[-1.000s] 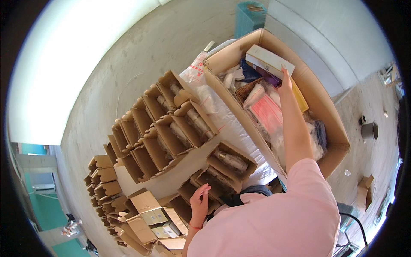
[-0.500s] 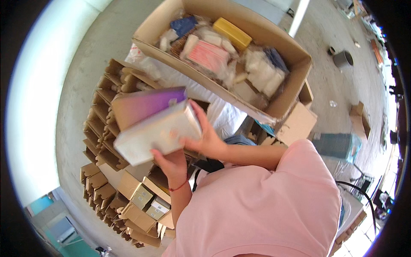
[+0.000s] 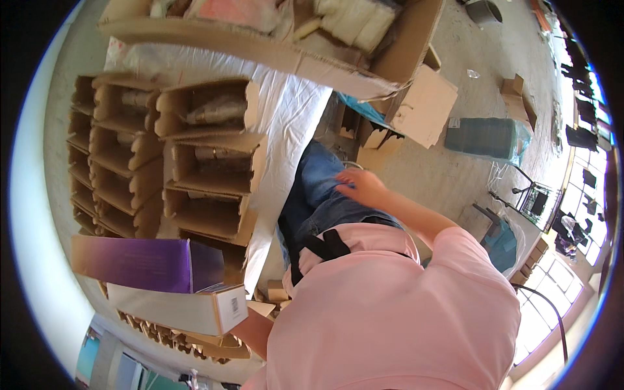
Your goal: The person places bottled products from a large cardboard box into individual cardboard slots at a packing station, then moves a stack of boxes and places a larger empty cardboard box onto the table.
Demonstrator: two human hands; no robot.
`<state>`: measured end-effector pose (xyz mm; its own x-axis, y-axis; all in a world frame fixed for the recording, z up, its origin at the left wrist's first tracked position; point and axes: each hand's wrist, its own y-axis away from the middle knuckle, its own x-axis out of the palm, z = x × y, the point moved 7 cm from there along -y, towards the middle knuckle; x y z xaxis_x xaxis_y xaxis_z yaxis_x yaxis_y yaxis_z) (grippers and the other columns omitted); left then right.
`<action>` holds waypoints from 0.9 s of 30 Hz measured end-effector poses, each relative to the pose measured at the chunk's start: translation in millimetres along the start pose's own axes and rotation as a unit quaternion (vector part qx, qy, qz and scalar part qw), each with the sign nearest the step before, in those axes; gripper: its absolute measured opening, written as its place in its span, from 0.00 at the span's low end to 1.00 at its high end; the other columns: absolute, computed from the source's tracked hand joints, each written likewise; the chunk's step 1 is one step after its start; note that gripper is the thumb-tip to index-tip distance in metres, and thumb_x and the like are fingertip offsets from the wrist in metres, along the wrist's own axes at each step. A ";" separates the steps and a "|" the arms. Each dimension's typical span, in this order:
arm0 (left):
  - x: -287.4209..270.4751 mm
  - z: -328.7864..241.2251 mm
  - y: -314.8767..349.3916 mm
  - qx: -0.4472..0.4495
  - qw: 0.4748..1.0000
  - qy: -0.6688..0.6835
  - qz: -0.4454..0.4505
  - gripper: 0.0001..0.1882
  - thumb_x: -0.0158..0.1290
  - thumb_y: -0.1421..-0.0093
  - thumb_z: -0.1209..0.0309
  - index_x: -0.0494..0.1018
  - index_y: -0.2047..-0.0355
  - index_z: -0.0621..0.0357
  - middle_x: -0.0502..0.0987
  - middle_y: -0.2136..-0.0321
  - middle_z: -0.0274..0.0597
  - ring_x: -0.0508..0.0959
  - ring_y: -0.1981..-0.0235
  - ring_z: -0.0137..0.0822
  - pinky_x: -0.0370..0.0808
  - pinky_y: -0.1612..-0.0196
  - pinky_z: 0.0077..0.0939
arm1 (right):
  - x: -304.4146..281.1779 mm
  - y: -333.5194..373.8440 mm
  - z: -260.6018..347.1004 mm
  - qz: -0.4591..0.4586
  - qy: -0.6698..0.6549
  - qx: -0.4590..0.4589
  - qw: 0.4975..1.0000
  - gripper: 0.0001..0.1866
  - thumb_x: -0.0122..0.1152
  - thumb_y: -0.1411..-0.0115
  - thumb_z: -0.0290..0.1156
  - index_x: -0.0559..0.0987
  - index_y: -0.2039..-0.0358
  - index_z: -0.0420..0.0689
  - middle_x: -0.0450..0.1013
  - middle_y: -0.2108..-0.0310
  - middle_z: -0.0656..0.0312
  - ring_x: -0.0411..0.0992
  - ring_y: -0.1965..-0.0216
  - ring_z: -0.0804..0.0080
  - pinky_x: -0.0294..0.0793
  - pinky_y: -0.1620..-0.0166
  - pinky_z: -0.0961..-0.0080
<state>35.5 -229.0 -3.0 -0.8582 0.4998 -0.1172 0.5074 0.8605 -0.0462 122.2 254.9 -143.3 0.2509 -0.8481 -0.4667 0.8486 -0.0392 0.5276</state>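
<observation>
A purple carton (image 3: 143, 263) with an orange-brown fading end lies against a white box (image 3: 175, 305) at the lower left. My left forearm (image 3: 255, 331) ends at the white box, which it holds up together with the purple one; the fingers are hidden behind it. Nothing is in my right hand (image 3: 364, 188), which hovers by my jeans with its fingers loosely apart. Beside the boxes stand open brown cardboard dividers (image 3: 211, 162) in rows, with clear-wrapped items inside several cells.
A large open carton (image 3: 364, 71) of wrapped goods stands at the top. White plastic sheeting (image 3: 286, 117) runs beside the dividers. Toward the right are a loose cardboard flap (image 3: 426, 107), a teal wrapped bundle (image 3: 484, 138) and a dark bucket (image 3: 484, 12).
My right hand has let go of the boxes and moved right, to my jeans. The purple and white boxes have gone down and left with my left arm. The view has shifted too.
</observation>
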 end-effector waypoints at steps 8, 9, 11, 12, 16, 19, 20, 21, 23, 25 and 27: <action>-29.1 26.8 -16.5 0.047 0.995 -0.081 -0.032 0.36 0.36 0.41 0.41 0.57 0.43 0.55 0.65 0.48 0.43 0.66 0.48 0.40 0.63 0.45 0.40 | 53.5 52.3 -239.4 0.009 0.076 0.294 0.953 0.13 0.59 0.49 0.41 0.79 0.67 0.46 0.76 0.67 0.55 0.75 0.65 0.61 0.73 0.61 0.70; -31.2 29.8 -16.3 0.052 0.994 -0.090 -0.033 0.36 0.36 0.41 0.41 0.57 0.43 0.56 0.65 0.48 0.43 0.67 0.48 0.41 0.64 0.45 0.40 | 57.7 53.9 -252.8 0.023 0.103 0.298 0.949 0.13 0.59 0.49 0.41 0.79 0.68 0.47 0.76 0.67 0.55 0.75 0.65 0.61 0.73 0.62 0.70; -34.9 33.5 -16.9 0.059 0.993 -0.101 -0.033 0.36 0.36 0.41 0.41 0.57 0.43 0.56 0.65 0.48 0.43 0.67 0.48 0.41 0.64 0.45 0.40 | 67.8 52.6 -262.0 0.068 0.121 0.314 0.939 0.12 0.59 0.49 0.41 0.79 0.68 0.47 0.76 0.67 0.56 0.75 0.65 0.62 0.73 0.61 0.71; -36.5 34.0 -17.4 0.062 0.992 -0.104 -0.032 0.36 0.36 0.41 0.41 0.57 0.43 0.56 0.65 0.48 0.44 0.67 0.48 0.41 0.64 0.45 0.40 | 69.5 50.0 -259.1 0.087 0.130 0.322 0.934 0.12 0.60 0.49 0.41 0.79 0.69 0.47 0.76 0.67 0.57 0.75 0.65 0.63 0.73 0.61 0.71; -41.1 47.2 -12.0 0.075 0.991 -0.110 -0.026 0.36 0.37 0.41 0.41 0.57 0.43 0.57 0.65 0.48 0.44 0.67 0.49 0.41 0.64 0.46 0.40 | 110.4 26.4 -298.6 0.091 0.014 0.248 0.964 0.12 0.61 0.49 0.40 0.79 0.68 0.48 0.76 0.67 0.59 0.74 0.66 0.66 0.72 0.61 0.73; -41.9 66.9 -2.3 0.084 0.992 -0.088 -0.020 0.36 0.37 0.41 0.41 0.57 0.43 0.57 0.65 0.49 0.44 0.67 0.49 0.41 0.65 0.46 0.40 | 120.8 -2.4 -320.5 0.080 -0.021 0.187 0.979 0.13 0.61 0.50 0.41 0.79 0.68 0.48 0.76 0.67 0.59 0.74 0.66 0.66 0.71 0.61 0.72; -42.0 75.6 2.3 0.086 0.993 -0.073 -0.021 0.36 0.37 0.41 0.41 0.57 0.44 0.57 0.65 0.49 0.44 0.67 0.49 0.41 0.65 0.46 0.40 | 122.9 -11.7 -330.7 0.077 -0.025 0.174 0.981 0.13 0.60 0.50 0.43 0.79 0.68 0.49 0.76 0.67 0.59 0.74 0.65 0.64 0.71 0.61 0.71; -43.3 83.6 8.1 0.088 0.994 -0.058 -0.021 0.36 0.37 0.41 0.41 0.57 0.44 0.57 0.65 0.49 0.44 0.68 0.49 0.41 0.65 0.46 0.40 | 122.9 -19.1 -342.3 0.074 -0.028 0.162 0.984 0.14 0.60 0.51 0.44 0.79 0.68 0.49 0.76 0.67 0.59 0.73 0.65 0.62 0.71 0.61 0.70; -16.2 92.1 23.1 0.095 0.995 -0.041 0.016 0.36 0.37 0.41 0.41 0.58 0.44 0.57 0.66 0.49 0.44 0.68 0.49 0.41 0.65 0.46 0.39 | 124.4 -18.5 -361.7 0.038 -0.016 0.193 0.980 0.13 0.60 0.50 0.42 0.79 0.67 0.49 0.76 0.67 0.58 0.73 0.64 0.61 0.71 0.60 0.69; -34.2 112.0 34.7 0.107 0.994 -0.017 -0.001 0.36 0.37 0.41 0.41 0.58 0.44 0.58 0.66 0.49 0.45 0.68 0.49 0.41 0.66 0.47 0.39 | 105.7 -46.9 -359.9 0.024 0.021 0.178 0.984 0.13 0.60 0.49 0.41 0.78 0.66 0.47 0.76 0.67 0.58 0.74 0.65 0.63 0.71 0.61 0.69; -43.8 118.5 49.4 0.132 0.991 0.002 -0.013 0.36 0.38 0.41 0.41 0.58 0.44 0.58 0.66 0.49 0.45 0.68 0.49 0.41 0.66 0.47 0.39 | 92.9 -61.9 -352.5 0.018 0.036 0.164 0.986 0.14 0.61 0.48 0.39 0.77 0.63 0.45 0.76 0.68 0.58 0.74 0.67 0.67 0.72 0.62 0.71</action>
<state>107.3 -220.1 -117.7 -0.8715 0.4781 -0.1088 0.4869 0.8175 -0.3076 257.1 364.9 -469.5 0.3210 -0.8125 -0.4867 0.6458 -0.1881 0.7400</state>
